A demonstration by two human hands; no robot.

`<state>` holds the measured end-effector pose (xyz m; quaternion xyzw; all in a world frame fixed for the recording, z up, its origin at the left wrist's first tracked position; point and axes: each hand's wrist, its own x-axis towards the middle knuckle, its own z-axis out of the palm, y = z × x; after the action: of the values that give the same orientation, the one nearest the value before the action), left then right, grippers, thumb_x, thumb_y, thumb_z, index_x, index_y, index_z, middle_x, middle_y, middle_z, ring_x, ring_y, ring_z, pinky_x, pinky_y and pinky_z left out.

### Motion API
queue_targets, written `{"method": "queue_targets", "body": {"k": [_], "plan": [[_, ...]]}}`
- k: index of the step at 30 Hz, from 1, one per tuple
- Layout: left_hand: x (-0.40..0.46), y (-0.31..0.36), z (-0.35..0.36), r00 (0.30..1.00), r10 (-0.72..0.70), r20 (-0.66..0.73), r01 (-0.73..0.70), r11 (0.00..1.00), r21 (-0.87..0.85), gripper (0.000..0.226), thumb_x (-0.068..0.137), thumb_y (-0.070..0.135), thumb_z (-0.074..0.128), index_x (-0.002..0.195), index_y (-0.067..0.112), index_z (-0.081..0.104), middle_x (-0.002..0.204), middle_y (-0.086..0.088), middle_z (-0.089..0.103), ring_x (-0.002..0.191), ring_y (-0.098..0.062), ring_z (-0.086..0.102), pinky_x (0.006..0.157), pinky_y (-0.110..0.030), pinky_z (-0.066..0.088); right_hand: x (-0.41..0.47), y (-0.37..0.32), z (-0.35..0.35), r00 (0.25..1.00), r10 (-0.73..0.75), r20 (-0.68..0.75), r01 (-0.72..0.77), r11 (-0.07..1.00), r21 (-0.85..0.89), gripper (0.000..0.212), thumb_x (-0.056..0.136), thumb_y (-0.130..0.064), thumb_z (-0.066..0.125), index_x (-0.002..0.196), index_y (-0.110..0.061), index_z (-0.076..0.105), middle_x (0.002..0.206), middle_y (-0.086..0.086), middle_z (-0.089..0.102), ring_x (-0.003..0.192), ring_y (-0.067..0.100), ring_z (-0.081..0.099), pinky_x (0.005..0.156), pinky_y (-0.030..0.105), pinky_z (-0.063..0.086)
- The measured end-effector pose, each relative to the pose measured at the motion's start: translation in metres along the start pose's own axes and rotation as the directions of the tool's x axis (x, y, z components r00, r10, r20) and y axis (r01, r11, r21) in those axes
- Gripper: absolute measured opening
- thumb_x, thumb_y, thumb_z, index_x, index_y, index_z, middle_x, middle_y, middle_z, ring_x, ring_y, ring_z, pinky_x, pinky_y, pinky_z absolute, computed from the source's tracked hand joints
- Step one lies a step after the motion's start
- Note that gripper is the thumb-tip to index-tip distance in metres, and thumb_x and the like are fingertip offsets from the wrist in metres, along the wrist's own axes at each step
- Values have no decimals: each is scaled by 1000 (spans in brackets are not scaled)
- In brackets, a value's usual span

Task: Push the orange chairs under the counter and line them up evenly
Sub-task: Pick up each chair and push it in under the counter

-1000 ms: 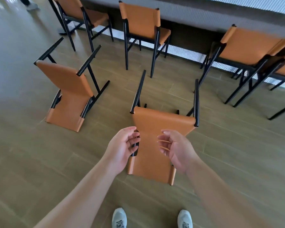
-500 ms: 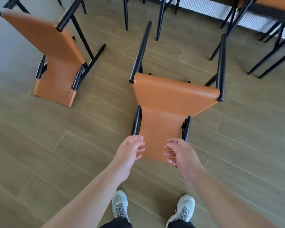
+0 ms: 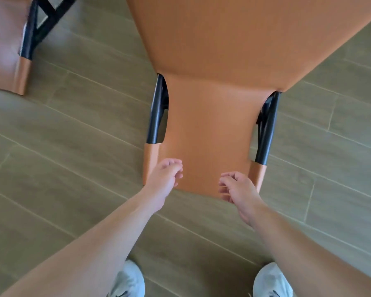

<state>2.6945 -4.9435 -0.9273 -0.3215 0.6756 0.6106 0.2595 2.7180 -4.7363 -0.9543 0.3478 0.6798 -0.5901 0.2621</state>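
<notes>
An orange chair (image 3: 210,129) with black frame tubes lies tipped over on the floor right in front of me, its backrest end nearest my feet. My left hand (image 3: 166,179) hovers at the left corner of that backrest end, fingers loosely curled, holding nothing. At the right corner my right hand (image 3: 237,189) has its fingers apart, also empty. Whether either hand touches the chair is unclear. A second tipped orange chair (image 3: 7,61) lies at the top left. The counter is out of view.
Wood-look floor planks (image 3: 73,146) surround the chairs. My two white shoes (image 3: 130,279) stand at the bottom edge, just behind the nearest chair. A strip of bare floor separates the two fallen chairs.
The view has dropped down and closer to the fallen chair, which now fills the frame. Both hands have reached lower, to the corners of its backrest end. The counter and upright chairs have left view.
</notes>
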Motion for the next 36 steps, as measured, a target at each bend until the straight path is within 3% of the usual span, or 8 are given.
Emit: {"method": "queue_targets", "body": {"k": [8, 10, 12, 15, 17, 27, 31, 36], "plan": [[97, -91, 11, 974, 180, 137, -222, 878, 423, 23, 95, 36, 52, 118, 36, 56, 123, 13, 54, 99, 2, 55, 74, -18, 41, 79, 86, 3, 984, -176, -11, 135, 794, -593, 41, 86, -28, 58, 126, -30, 49, 125, -5, 49, 95, 11, 56, 69, 29, 48], [113, -105, 6, 927, 297, 231, -372, 640, 672, 42, 94, 39, 53, 136, 33, 47, 136, 13, 43, 112, -4, 49, 83, -23, 42, 87, 96, 0, 965, -248, 82, 201, 505, -839, 60, 85, -25, 57, 141, -28, 35, 138, -1, 35, 122, 22, 44, 92, 38, 47], [128, -115, -1, 862, 350, 365, -457, 227, 860, 59, 94, 38, 54, 148, 30, 32, 151, 8, 30, 133, -15, 37, 99, -33, 42, 91, 105, -3, 937, -301, 178, 244, 201, -949, 73, 83, -18, 57, 147, -27, 23, 149, 4, 20, 137, 28, 27, 109, 42, 34], [143, -131, -15, 790, 314, 527, -433, -324, 841, 86, 88, 20, 57, 157, 25, 6, 162, -11, 6, 147, -29, 15, 112, -45, 30, 103, 117, -8, 924, -288, 251, 231, -101, -968, 95, 82, -7, 53, 154, -29, -5, 158, 13, -11, 148, 34, -3, 120, 48, 14], [151, -142, -27, 762, 311, 568, -392, -477, 787, 98, 83, 13, 58, 157, 24, -6, 163, -17, -5, 149, -35, 5, 115, -49, 24, 113, 126, -11, 924, -278, 264, 202, -230, -952, 105, 86, -9, 52, 149, -26, -30, 156, 15, -29, 148, 37, -17, 119, 53, 6], [163, -163, -35, 715, 312, 626, -367, -594, 716, 109, 87, 16, 63, 153, 25, -24, 164, -17, -12, 149, -45, -6, 110, -72, 16, 130, 143, -21, 851, -340, 400, 258, -393, -883, 102, 97, -27, 44, 131, -22, -52, 157, 15, -29, 146, 42, -18, 112, 65, 2], [164, -159, -40, 659, 279, 698, -417, -637, 648, 105, 79, 13, 72, 158, 27, 3, 164, -18, 6, 149, -45, 12, 108, -71, 26, 132, 139, -17, 811, -337, 478, 318, -432, -844, 96, 99, -29, 41, 135, -21, -47, 161, 15, -19, 147, 43, -10, 113, 65, 3], [163, -161, -41, 661, 220, 717, -433, -669, 605, 111, 84, 16, 69, 155, 27, -15, 164, -16, -3, 150, -44, 6, 109, -71, 22, 131, 131, -9, 806, -307, 507, 349, -446, -824, 81, 101, -28, 41, 152, -22, -22, 162, 15, -13, 147, 46, -7, 114, 66, 7]]}}
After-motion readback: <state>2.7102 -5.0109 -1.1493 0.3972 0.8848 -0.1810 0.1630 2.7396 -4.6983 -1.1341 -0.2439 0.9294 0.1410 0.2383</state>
